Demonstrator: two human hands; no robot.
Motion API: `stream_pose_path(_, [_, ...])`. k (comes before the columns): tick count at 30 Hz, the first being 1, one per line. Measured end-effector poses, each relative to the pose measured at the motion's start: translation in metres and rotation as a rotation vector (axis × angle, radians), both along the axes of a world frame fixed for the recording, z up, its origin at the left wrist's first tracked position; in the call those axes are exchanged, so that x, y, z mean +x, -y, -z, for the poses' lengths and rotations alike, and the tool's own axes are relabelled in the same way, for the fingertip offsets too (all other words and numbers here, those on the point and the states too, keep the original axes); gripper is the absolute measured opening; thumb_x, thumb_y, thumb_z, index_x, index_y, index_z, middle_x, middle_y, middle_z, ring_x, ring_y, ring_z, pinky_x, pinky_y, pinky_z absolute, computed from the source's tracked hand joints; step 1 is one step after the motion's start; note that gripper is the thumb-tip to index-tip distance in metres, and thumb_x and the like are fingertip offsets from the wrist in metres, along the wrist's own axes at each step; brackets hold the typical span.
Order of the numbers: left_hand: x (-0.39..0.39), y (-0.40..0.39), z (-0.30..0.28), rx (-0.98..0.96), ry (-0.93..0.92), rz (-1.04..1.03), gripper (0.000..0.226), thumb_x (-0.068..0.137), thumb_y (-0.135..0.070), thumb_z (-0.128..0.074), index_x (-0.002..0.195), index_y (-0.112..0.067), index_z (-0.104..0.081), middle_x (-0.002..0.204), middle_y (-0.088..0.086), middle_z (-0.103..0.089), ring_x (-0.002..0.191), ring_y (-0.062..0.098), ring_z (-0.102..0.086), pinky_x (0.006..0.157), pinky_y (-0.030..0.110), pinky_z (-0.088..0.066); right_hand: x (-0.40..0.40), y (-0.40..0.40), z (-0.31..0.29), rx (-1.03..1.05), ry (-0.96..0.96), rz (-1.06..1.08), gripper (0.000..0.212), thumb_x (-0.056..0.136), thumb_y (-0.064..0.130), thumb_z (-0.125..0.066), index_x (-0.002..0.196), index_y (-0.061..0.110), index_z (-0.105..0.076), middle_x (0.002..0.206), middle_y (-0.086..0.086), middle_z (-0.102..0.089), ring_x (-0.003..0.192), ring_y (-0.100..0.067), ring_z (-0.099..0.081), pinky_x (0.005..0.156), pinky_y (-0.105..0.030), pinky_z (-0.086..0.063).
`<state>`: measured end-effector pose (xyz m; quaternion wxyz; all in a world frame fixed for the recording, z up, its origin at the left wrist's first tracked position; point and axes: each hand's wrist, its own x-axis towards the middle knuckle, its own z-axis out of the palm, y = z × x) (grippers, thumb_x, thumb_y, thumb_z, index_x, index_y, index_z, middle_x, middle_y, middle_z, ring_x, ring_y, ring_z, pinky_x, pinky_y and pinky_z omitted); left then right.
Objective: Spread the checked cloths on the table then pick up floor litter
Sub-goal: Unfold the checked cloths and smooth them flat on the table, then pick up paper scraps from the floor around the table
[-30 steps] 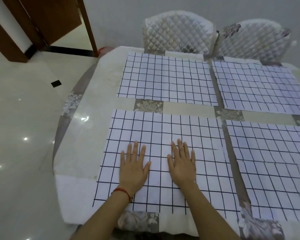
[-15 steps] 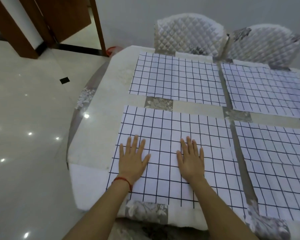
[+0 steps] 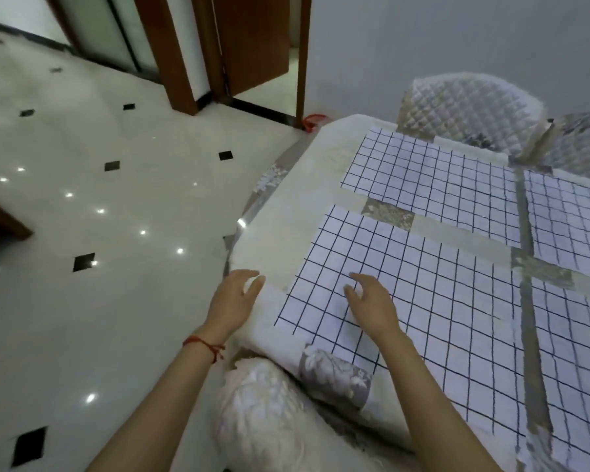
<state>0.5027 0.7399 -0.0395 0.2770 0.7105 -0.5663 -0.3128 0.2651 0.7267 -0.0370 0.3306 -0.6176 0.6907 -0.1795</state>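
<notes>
Since checked cloths [image 3: 406, 301] lie flat on table [image 3: 321, 185], we turn left toward floor [image 3: 99, 301]: no litter visible. Left hand [image 3: 234, 301] nearer, right hand [image 3: 372, 303] above cloth; both loosely curled, holding nothing.

Checked cloths [image 3: 423, 294] lie on table [image 3: 324, 158], chairs [image 3: 470, 110] behind.
</notes>
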Motion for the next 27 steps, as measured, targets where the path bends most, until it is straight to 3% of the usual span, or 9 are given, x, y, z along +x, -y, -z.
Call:
stream_pose_path(3, [0.038, -0.033, -0.012, 0.022, -0.052, -0.139, 0.034, 0.094, -0.024, -0.049, 0.12, -0.006, -0.059, 0.127, 0.012, -0.058, 0.116, 0.022, -0.053, 0.091, 0.021, -0.034, 0.043, -0.004, -0.012, 0.015, 0.014, -0.116, 0.041, 0.095, 0.031, -0.045, 0.134, 0.015, -0.046, 0.139, -0.007, -0.048, 0.121, -0.023, -0.051, 0.097, -0.029, -0.039])
stream_pose_path(9, [0.138, -0.111, -0.003, 0.111, -0.12, -0.384, 0.031, 0.093, -0.023, -0.052, 0.116, -0.005, -0.062, 0.122, 0.012, -0.062, 0.113, 0.024, -0.056, 0.092, 0.023, -0.036, 0.143, -0.006, -0.03, 0.044, -0.028, -0.387, 0.039, 0.094, 0.03, -0.047, 0.129, 0.013, -0.052, 0.134, -0.007, -0.054, 0.119, -0.023, -0.053, 0.097, -0.031, -0.04])
stream_pose_path(17, [0.269, -0.234, 0.059, 0.365, -0.272, -0.657, 0.022, 0.093, -0.022, -0.052, 0.098, -0.006, -0.066, 0.105, 0.013, -0.067, 0.102, 0.03, -0.062, 0.086, 0.03, -0.043, 0.29, -0.005, 0.002, 0.292, -0.191, -0.679, 0.042, 0.094, 0.032, -0.045, 0.13, 0.011, -0.05, 0.135, -0.011, -0.053, 0.118, -0.027, -0.054, 0.101, -0.036, -0.042])
stream_pose_path(21, [0.315, -0.283, 0.088, 0.487, -0.355, -0.775, 0.018, 0.093, -0.02, -0.051, 0.085, -0.01, -0.062, 0.091, 0.011, -0.065, 0.093, 0.031, -0.063, 0.077, 0.027, -0.041, 0.34, -0.015, 0.051, 0.426, -0.192, -0.618, 0.039, 0.094, 0.026, -0.048, 0.126, 0.005, -0.054, 0.133, -0.015, -0.055, 0.12, -0.03, -0.052, 0.101, -0.034, -0.039])
stream_pose_path(25, [0.354, -0.303, 0.108, 0.599, -0.436, -0.882, 0.025, 0.094, -0.019, -0.049, 0.104, 0.0, -0.063, 0.096, 0.014, -0.063, 0.088, 0.026, -0.059, 0.076, 0.028, -0.04, 0.361, -0.029, 0.097, 0.534, -0.054, -0.382, 0.034, 0.092, 0.013, -0.052, 0.12, -0.005, -0.056, 0.126, -0.023, -0.057, 0.115, -0.035, -0.054, 0.103, -0.042, -0.042])
stream_pose_path(27, [0.374, -0.296, 0.116, 0.639, -0.458, -0.887, 0.029, 0.095, -0.019, -0.048, 0.109, 0.003, -0.061, 0.095, 0.013, -0.062, 0.086, 0.025, -0.057, 0.075, 0.028, -0.041, 0.364, -0.033, 0.108, 0.56, 0.026, -0.241, 0.033, 0.092, 0.007, -0.05, 0.12, -0.009, -0.054, 0.116, -0.022, -0.06, 0.105, -0.034, -0.057, 0.087, -0.032, -0.05])
